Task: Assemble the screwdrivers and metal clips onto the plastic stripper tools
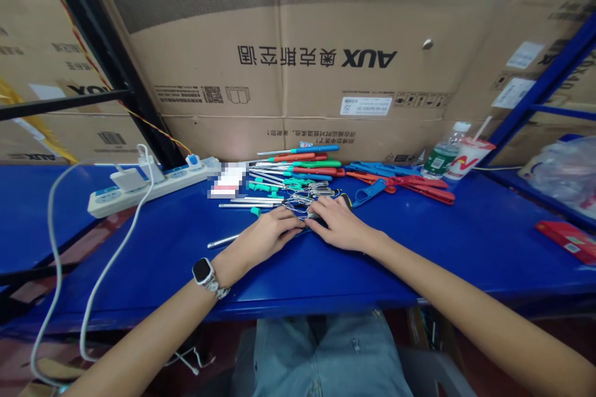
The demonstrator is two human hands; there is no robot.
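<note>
Right of the power strip (153,190), my left hand (267,232) and right hand (342,222) nearly meet beside tangled wires (298,199). I cannot tell what either grip pinches. Handled tools (321,171) lie grouped, unsorted; 1 metal shaft (222,241) extends from beneath the left hand.

Both forearms angled inward, hands (305,222) close together, fingers (287,223) curled

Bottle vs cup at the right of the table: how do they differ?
The bottle is clear with a green label; the cup is white and red.
The bottle narrows to a capped neck; the cup widens toward its rim.
The cup has a straw sticking out; the bottle has none.
Both stand close together on the blue table.
</note>
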